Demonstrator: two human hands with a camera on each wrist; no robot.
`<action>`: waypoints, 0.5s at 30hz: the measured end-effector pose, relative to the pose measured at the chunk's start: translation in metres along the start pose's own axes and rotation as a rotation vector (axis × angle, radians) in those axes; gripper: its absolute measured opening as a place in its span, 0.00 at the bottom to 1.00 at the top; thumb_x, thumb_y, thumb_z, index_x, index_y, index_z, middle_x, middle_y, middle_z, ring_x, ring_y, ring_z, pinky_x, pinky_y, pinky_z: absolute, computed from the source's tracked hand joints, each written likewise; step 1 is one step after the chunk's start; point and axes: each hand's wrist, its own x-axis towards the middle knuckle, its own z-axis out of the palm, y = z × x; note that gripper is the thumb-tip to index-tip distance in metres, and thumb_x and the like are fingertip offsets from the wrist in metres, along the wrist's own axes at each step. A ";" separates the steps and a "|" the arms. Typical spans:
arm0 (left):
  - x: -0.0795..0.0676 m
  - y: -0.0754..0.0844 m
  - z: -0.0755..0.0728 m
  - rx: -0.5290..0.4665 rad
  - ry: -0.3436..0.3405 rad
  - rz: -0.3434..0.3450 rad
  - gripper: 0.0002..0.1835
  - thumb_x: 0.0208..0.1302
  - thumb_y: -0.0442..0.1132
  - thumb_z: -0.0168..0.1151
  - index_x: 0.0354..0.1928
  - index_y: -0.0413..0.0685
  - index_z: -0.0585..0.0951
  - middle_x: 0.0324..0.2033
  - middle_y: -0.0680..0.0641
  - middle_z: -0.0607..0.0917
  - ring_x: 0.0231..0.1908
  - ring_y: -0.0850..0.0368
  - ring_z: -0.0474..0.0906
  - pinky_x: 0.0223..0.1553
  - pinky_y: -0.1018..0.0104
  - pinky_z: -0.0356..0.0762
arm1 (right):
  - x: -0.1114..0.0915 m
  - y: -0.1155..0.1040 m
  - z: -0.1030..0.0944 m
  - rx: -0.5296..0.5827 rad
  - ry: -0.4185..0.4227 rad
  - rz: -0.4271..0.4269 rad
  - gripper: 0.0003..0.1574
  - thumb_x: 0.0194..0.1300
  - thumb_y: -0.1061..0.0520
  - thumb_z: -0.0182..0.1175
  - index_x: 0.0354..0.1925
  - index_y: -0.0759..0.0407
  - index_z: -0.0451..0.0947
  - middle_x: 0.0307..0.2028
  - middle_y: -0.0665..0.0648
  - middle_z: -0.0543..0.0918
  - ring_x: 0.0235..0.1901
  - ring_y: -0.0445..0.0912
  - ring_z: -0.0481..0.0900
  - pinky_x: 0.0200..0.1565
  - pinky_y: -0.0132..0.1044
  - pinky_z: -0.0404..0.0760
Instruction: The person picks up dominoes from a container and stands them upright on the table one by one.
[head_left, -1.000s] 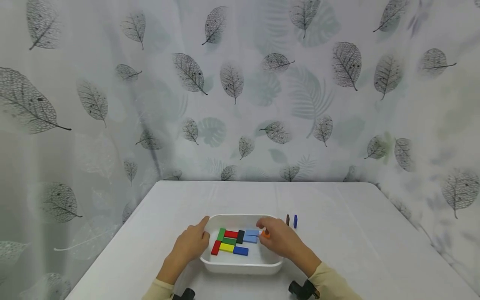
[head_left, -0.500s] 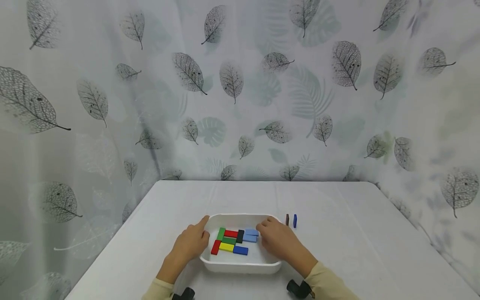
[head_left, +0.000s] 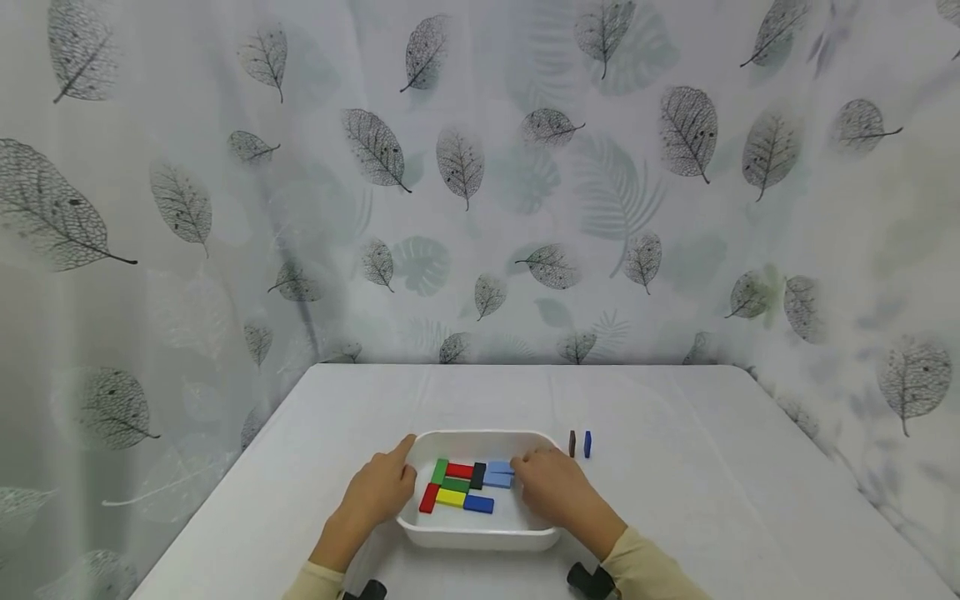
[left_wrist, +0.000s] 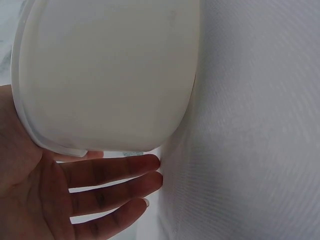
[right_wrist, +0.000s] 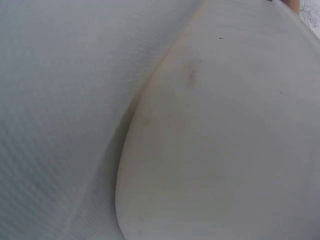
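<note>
Fingers (head_left: 527, 465) of your right hand (head_left: 557, 490) bend down inside the white tray (head_left: 480, 540), toward its right end; your own hand hides their tips, so I cannot tell whether they grip anything. In your right wrist view the tray's outer wall stands in the way and fills most of the picture.

Your left hand (head_left: 378, 485) rests on the tray's left rim, index finger stretched to the far corner, the other fingers straight and apart outside the wall.

Just beside your right fingers lie two light blue blocks (head_left: 498, 480), one behind the other, with a black block (head_left: 477, 476) at their left. Further left you have a red block (head_left: 459, 471), a slanted green block (head_left: 439, 472) and a dark green block (head_left: 455, 484). Nearer you sit a second red block (head_left: 429, 498), a yellow block (head_left: 451, 497) and a blue block (head_left: 478, 503).

Past the tray's far right corner, a brown block (head_left: 572, 443) and a dark blue block (head_left: 587, 444) stand on edge on the white surface (head_left: 675, 417). Behind hangs a leaf-print curtain (head_left: 517, 200).
</note>
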 end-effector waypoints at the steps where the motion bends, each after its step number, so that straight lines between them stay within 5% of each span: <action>1: 0.000 0.000 0.000 -0.001 -0.001 -0.002 0.28 0.71 0.35 0.57 0.72 0.36 0.71 0.44 0.36 0.87 0.23 0.54 0.73 0.21 0.63 0.73 | 0.000 -0.001 0.001 0.012 -0.015 0.001 0.17 0.60 0.58 0.74 0.48 0.57 0.86 0.36 0.54 0.86 0.37 0.49 0.83 0.45 0.44 0.85; 15: 0.002 -0.004 0.002 0.005 -0.001 -0.001 0.28 0.72 0.36 0.56 0.72 0.36 0.71 0.42 0.38 0.87 0.23 0.55 0.73 0.21 0.63 0.73 | 0.005 -0.002 -0.003 0.148 -0.123 0.026 0.20 0.61 0.60 0.75 0.51 0.52 0.85 0.39 0.53 0.85 0.39 0.49 0.85 0.44 0.49 0.86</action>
